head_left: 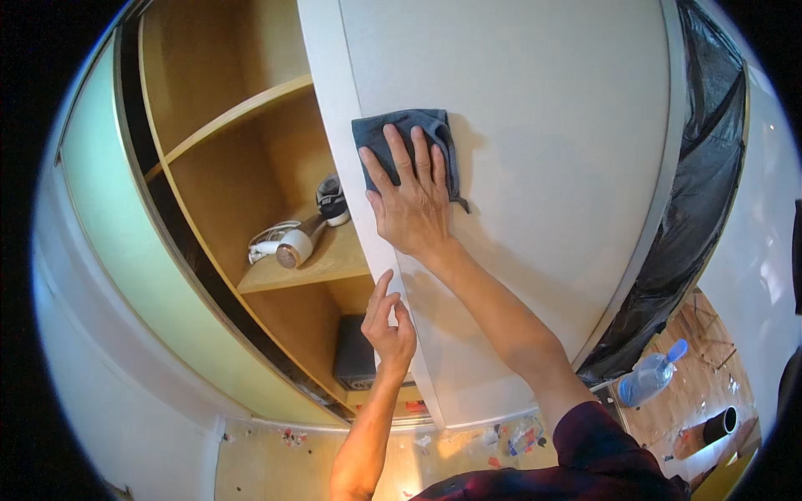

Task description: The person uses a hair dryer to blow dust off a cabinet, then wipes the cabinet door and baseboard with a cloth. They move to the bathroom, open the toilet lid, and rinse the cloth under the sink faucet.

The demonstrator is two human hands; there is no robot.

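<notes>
My right hand (413, 206) lies flat, fingers spread, pressing a folded dark grey cloth (374, 134) against a white sliding door panel (545, 206). The cloth sits near the panel's left edge, and a small loop hangs from its lower right corner. Lower down, my left hand (390, 325) is raised beside the same edge with nothing in it. Its index finger points up and the other fingers are partly bent. Whether its fingertips touch the door edge, I cannot tell.
Left of the panel is an open wooden cabinet (219, 213) holding a hair dryer (297, 245), a shoe (332, 200) and a dark box (357, 357). Black plastic sheeting (683, 244) hangs at right. A water jug (645, 379), a dark cylinder (720, 424) and scattered scraps are on the floor (269, 466).
</notes>
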